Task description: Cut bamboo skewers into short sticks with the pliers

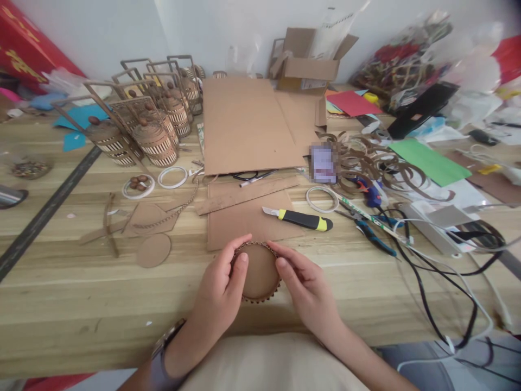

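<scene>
While the tabletop (101,309) spreads across the frame, left grip (220,283) and right grip (308,283) are half-curled, holding the cardboard disc (261,273) between them, lower centre. Probably light, stiffish; corrugated edging (261,299) looks crushable, so pinch the sides gently.

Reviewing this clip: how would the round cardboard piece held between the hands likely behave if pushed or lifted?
The round cardboard piece is probably light for its size, being card with a low rim. The flat disc likely stays fairly stiff, but its corrugated rim might crush if squeezed, given the open ridges. Stood on edge, its circular outline could let it roll.
</scene>
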Tool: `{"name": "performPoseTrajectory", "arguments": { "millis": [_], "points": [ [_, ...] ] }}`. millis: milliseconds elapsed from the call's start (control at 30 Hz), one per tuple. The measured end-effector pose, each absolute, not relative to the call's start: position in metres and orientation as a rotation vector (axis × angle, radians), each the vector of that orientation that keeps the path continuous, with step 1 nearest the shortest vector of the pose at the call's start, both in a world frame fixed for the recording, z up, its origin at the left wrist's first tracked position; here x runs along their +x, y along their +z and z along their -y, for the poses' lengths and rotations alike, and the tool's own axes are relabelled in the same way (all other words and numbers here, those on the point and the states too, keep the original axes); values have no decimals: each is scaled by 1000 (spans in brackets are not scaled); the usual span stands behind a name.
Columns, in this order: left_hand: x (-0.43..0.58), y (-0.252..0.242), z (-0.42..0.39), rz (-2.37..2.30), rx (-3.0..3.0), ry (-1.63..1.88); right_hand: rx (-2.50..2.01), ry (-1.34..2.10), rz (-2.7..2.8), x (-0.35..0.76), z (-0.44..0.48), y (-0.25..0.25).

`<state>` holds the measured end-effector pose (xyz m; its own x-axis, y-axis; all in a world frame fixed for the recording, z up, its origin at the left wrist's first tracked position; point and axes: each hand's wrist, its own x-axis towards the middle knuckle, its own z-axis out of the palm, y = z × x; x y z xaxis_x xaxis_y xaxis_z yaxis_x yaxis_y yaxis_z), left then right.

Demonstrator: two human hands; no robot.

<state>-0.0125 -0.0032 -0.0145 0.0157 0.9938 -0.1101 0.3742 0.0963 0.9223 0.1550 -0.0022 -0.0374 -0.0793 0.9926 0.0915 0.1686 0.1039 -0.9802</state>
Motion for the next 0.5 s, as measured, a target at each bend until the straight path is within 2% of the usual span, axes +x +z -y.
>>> {"name": "performPoseTrajectory", "arguments": {
  "millis": [133, 300, 500],
  "points": [
    [-17, -20, 5, -1493, 1472, 845, -1253, 1107, 1408, 156, -1, -42],
    [-21, -40, 5, -1383, 1962, 876, -1324, 1085, 1403, 157, -8, -46],
    [-15, -53, 2, -1495, 2124, 839, -1274, 1118, 1405, 154, -13, -50]
  ]
}}
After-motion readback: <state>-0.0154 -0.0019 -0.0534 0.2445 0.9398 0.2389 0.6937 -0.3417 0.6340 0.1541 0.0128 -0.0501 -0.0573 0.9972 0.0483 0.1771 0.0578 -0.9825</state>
